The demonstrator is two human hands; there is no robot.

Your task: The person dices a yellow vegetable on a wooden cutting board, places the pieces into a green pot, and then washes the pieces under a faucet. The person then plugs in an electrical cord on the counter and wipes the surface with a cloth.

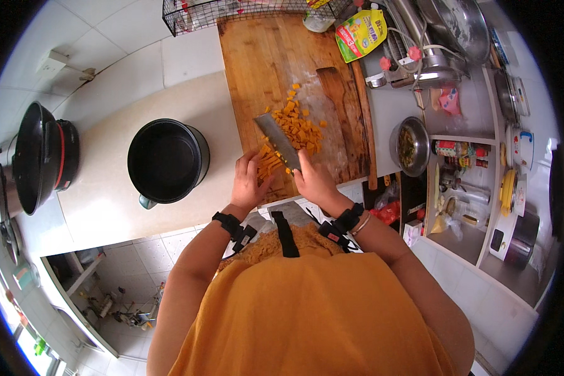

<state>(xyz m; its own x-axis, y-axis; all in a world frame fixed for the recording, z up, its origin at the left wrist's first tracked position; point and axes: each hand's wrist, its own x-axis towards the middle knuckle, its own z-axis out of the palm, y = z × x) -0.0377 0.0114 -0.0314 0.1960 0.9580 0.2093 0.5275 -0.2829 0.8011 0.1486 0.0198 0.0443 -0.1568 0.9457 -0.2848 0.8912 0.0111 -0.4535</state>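
Note:
My right hand [316,182] grips the handle of a metal cleaver [278,137], whose blade slants up and left across the wooden cutting board [258,56]. Beneath and left of the blade lie orange vegetable strips [269,162], held by the fingers and thumb of my left hand [250,181] at the board's near left edge. Small orange vegetable cubes [301,129] form a heap on the blade's right side, with a few loose ones beyond. The blade hides some of the pieces.
A black pot [167,162] stands on the counter to the left. A wooden spatula [337,96] and a rolling pin [364,127] lie at the board's right. Farther right is a metal bowl [410,145]. A yellow pouch [362,35] and a wire basket [192,19] are at the back.

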